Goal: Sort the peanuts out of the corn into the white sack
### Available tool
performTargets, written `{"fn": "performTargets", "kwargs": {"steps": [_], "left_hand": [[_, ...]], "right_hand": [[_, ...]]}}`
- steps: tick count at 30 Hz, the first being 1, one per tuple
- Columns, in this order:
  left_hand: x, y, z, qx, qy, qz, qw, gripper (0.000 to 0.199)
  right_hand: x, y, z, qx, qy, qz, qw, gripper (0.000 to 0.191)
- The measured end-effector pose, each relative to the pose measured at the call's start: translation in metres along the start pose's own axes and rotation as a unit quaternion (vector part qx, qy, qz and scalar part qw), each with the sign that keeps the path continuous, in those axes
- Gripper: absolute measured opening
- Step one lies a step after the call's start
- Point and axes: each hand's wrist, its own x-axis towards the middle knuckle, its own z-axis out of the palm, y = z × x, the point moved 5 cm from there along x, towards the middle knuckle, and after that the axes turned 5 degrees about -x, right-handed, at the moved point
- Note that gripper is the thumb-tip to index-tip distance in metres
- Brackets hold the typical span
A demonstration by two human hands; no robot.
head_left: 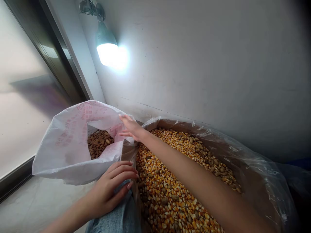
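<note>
Rested the half-open right hand [131, 127] on the rim of a white woven sack [65, 152] of brown nuts [99, 144], any grip unclear, and laid the empty, loosely curled left hand [109, 191] against the sack's lower edge, just above a denim-clad leg [116, 208], beside a plastic-lined carton [245, 155] of dried corn kernels [165, 191].

Bare storeroom corner, by the look of it: plain wall [206, 64], lamp [106, 45] at upper left, loose corn [170, 194], white sack [68, 152].

Right hand [130, 127] on white sack [64, 155], left hand [110, 191] beside it, shelled corn [170, 194]
</note>
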Motion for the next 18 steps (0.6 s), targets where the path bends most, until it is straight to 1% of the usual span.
{"fn": "performTargets", "kwargs": {"steps": [1, 2, 4, 5, 7, 9, 11, 13, 15, 16, 18], "left_hand": [[-0.001, -0.003, 0.001, -0.015, -0.004, -0.01, 1.0, 0.031], [-0.001, -0.007, 0.002, -0.029, -0.002, -0.027, 0.999, 0.029], [0.002, -0.018, 0.004, -0.05, 0.008, -0.068, 0.996, 0.025], [0.007, -0.024, 0.006, -0.054, 0.011, -0.087, 0.995, 0.024], [0.024, -0.037, 0.014, -0.043, 0.005, -0.107, 0.993, 0.025], [0.052, -0.049, 0.025, 0.0, -0.016, -0.103, 0.995, 0.027], [0.085, -0.06, 0.04, 0.072, -0.05, -0.096, 0.991, 0.031], [0.114, -0.074, 0.058, 0.177, -0.096, -0.112, 0.973, 0.032], [0.134, -0.085, 0.075, 0.231, -0.138, -0.123, 0.955, 0.028], [0.14, -0.089, 0.082, 0.244, -0.148, -0.126, 0.95, 0.027], [0.143, -0.096, 0.091, 0.244, -0.145, -0.124, 0.951, 0.027]], "right_hand": [[-0.014, 0.01, -0.012, 0.023, 0.01, 0.021, 0.999, 0.055], [-0.031, 0.021, -0.027, 0.03, 0.015, 0.035, 0.999, 0.051], [-0.072, 0.046, -0.06, 0.017, 0.002, 0.059, 0.998, 0.038], [-0.093, 0.062, -0.077, 0.009, 0.005, 0.089, 0.996, 0.034], [-0.132, 0.095, -0.108, -0.017, 0.036, 0.152, 0.988, 0.031], [-0.159, 0.124, -0.128, -0.044, 0.081, 0.173, 0.981, 0.029], [-0.173, 0.143, -0.134, -0.068, 0.104, 0.165, 0.978, 0.03], [-0.178, 0.15, -0.13, -0.101, 0.094, 0.147, 0.98, 0.031], [-0.178, 0.145, -0.125, -0.149, 0.075, 0.118, 0.979, 0.032], [-0.178, 0.14, -0.124, -0.176, 0.068, 0.1, 0.977, 0.032], [-0.179, 0.13, -0.128, -0.241, 0.07, 0.071, 0.965, 0.031]]}}
